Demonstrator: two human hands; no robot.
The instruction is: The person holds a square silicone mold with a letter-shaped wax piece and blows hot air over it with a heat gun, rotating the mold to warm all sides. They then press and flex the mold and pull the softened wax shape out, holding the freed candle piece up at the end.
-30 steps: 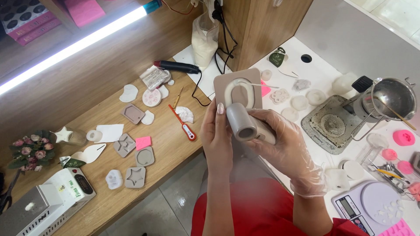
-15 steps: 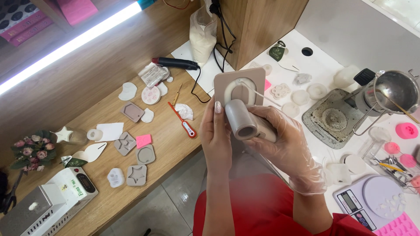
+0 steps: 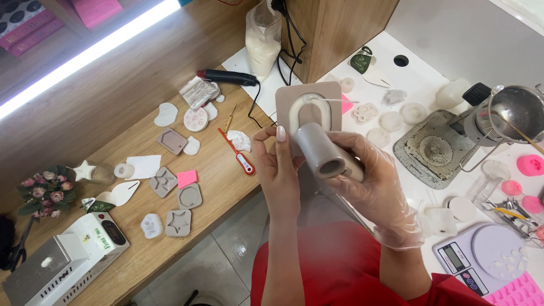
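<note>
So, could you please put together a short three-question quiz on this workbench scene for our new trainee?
1. True or false: the right hand wears a clear glove.
2. What does the left hand hold up? A) the grey mould B) the red thermometer C) the scale
3. Fill in: the right hand grips a grey ____.

Key: 1 true; 2 A; 3 tube.
</note>
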